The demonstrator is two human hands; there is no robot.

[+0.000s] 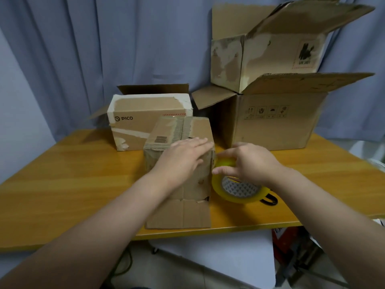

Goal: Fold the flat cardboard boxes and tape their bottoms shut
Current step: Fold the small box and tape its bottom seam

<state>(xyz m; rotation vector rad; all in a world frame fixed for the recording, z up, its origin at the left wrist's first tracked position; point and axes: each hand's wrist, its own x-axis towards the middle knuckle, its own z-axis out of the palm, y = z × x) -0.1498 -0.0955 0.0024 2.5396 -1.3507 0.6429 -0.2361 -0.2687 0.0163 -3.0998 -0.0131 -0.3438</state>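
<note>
A small brown cardboard box (179, 211) stands near the front edge of the wooden table (73, 174), its closed flaps facing up with a barcode label. My left hand (183, 159) lies flat on its top, fingers stretched toward the right edge. My right hand (248, 161) grips a roll of yellowish clear tape (235, 192) held right beside the box's right side. The roll's near end touches the table. Whether a strip of tape runs from the roll onto the box cannot be made out.
Behind stand a PICO box (137, 124) with open flaps, a large open box (270, 124) and another open box (262, 57) stacked on it. Black scissor handles (269, 200) peek out behind the tape roll. Blue curtains hang behind the table.
</note>
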